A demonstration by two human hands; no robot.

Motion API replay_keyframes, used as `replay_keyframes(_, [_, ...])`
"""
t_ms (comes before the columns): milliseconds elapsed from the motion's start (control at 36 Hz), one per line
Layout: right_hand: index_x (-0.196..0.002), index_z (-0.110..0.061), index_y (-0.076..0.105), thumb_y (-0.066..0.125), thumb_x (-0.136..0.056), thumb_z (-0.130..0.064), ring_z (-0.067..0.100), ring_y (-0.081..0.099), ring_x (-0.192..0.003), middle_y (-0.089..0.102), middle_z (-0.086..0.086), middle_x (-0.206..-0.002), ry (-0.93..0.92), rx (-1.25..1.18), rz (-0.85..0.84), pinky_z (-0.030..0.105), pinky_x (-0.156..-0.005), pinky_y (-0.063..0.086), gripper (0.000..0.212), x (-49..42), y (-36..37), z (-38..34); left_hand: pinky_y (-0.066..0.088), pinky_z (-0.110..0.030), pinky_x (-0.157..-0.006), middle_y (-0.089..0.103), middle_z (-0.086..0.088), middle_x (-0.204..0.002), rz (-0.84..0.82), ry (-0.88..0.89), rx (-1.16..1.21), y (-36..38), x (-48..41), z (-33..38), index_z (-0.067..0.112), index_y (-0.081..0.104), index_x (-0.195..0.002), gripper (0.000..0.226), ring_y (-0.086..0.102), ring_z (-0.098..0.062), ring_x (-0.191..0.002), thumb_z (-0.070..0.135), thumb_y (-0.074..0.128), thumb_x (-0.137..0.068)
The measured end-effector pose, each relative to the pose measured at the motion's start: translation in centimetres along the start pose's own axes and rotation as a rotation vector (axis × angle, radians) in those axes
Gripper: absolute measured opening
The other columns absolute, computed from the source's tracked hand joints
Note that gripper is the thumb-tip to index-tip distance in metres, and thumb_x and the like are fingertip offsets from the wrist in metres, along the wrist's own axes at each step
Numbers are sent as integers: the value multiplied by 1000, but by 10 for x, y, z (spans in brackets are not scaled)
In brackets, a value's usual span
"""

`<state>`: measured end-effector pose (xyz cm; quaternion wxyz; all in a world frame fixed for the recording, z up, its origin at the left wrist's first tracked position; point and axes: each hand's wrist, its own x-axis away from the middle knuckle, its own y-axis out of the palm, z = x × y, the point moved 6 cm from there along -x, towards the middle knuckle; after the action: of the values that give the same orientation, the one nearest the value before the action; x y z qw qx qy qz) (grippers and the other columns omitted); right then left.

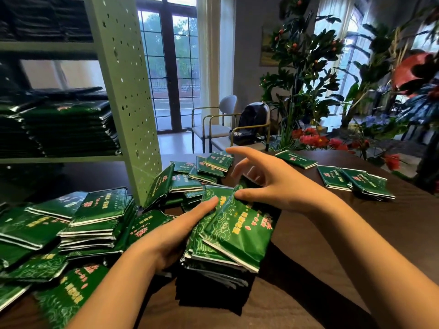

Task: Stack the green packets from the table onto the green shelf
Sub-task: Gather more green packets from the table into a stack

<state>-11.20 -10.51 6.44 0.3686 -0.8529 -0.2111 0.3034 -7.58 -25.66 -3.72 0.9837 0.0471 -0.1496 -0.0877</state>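
Observation:
A thick stack of green packets (pixel 228 236) stands on the dark table (pixel 356 245) in front of me. My left hand (pixel 171 236) holds the stack's left side, thumb lying along the top packet's edge. My right hand (pixel 268 184) hovers over the stack's far end, fingers spread, thumb touching the top packet. Many more green packets (pixel 78 224) lie in loose piles to the left and at the table's far side (pixel 202 169). The green shelf (pixel 123 91) rises at the left, with stacked packets (pixel 71 129) on its middle level.
A few packets (pixel 356 181) lie at the table's right, another one (pixel 297 159) further back. Plants and red flowers (pixel 313 138) crowd the right edge. Chairs with a dark bag (pixel 249 124) stand behind the table, near glass doors.

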Motion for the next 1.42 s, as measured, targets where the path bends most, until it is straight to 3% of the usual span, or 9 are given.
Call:
replay_keyframes(167, [-145, -42, 26, 73, -82, -26, 2, 52, -92, 55, -18, -117, -68, 86, -110, 19, -81, 43, 80, -11, 10, -21, 50, -29, -85, 69, 0, -87, -70, 42, -57, 8, 4, 3, 19, 64, -90, 38, 64, -13, -80, 49, 55, -68])
replay_keyframes(361, [-144, -33, 33, 69, -84, -15, -20, 41, -96, 47, -7, -130, -226, 133, -110, 2, -81, 35, 72, -19, 25, -38, 56, -30, -76, 77, -7, -88, -158, 7, -27, 11, 11, 6, 13, 68, -98, 49, 73, -15, -75, 46, 62, -62])
replay_keyframes(583, [-135, -25, 47, 56, -84, -40, 14, 43, -124, 46, -3, -131, -111, 49, 354, 47, -104, 36, 54, 1, 25, -24, 58, -25, -60, 75, -5, -79, -157, 92, -19, 13, 14, 9, 10, 62, -101, 43, 72, -14, -67, 21, 78, -63])
replay_keyframes(694, [-142, -30, 33, 67, -84, -43, 10, 33, -130, 32, -9, -140, 234, -370, 464, 39, -110, 31, 69, 26, 26, 4, 55, -45, -89, 73, -12, -108, -97, 173, -53, 10, 10, 12, 15, 52, -126, 88, 71, -28, -97, 39, 82, -47])
replay_keyframes(806, [-145, -33, 30, 81, -43, -70, 24, 50, -126, 36, 7, -150, 501, -951, 418, 48, -102, 45, 120, 50, 57, 26, 54, -47, -94, 69, -10, -117, -31, 291, -149, 16, 13, 24, 24, 46, -126, 91, 70, -27, -101, 45, 80, -45])
replay_keyframes(1000, [-120, -26, 55, 69, -75, -41, 21, 69, -95, 70, 5, -110, 298, -1137, 242, 36, -79, 58, 49, 65, 68, -4, 55, -30, -89, 63, -3, -124, 3, 476, -243, 21, 33, 24, 24, 37, -135, 97, 67, -15, -108, 40, 78, -49])
replay_keyframes(1139, [-127, -30, 48, 71, -58, -48, 16, 66, -106, 69, -4, -114, 225, -1031, 248, 33, -86, 55, 75, 72, 82, -12, 43, -41, -108, 45, -2, -147, 30, 470, -356, 13, 49, 10, 25, 14, -153, 125, 52, -15, -128, 42, 80, -47])
replay_keyframes(1278, [-143, -35, 32, 82, -54, -48, 14, 54, -124, 55, -5, -136, 189, -928, 215, 42, -104, 44, 103, 80, 85, -17, 48, -12, -88, 54, 9, -135, 48, 495, -320, 11, 62, -2, 24, 11, -153, 124, 59, 5, -113, 38, 75, -48])
replay_keyframes(1417, [-147, -32, 27, 82, -49, -44, 16, 53, -125, 48, -2, -143, 184, -976, 206, 41, -104, 44, 113, 83, 83, -19, 49, -18, -93, 56, 8, -134, 90, 570, -199, 20, 71, -8, 27, 18, -149, 118, 59, -1, -117, 35, 78, -48])
